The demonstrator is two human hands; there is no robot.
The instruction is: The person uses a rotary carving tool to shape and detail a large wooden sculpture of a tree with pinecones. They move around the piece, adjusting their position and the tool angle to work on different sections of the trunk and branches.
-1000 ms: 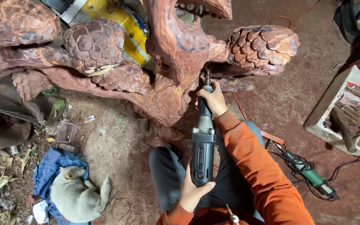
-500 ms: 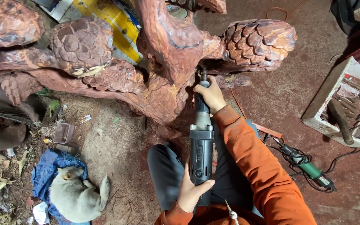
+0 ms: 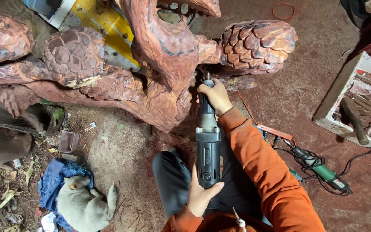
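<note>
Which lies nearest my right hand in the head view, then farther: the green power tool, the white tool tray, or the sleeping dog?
From the right hand:
1. Green power tool, floor at lower right.
2. White tool tray, far right.
3. Sleeping dog, lower left on the blue cloth.

pale dog (image 3: 80, 205) lying curled on blue cloth (image 3: 54, 180) at lower left | green power tool (image 3: 323, 172) resting on reddish floor (image 3: 280, 90) among black cables (image 3: 305, 157) | white tool tray (image 3: 336, 111) sitting at right, holding a hammer (image 3: 354, 118) | yellow board (image 3: 104, 25) showing behind | orange cord loop (image 3: 285, 8) lying at top
</note>
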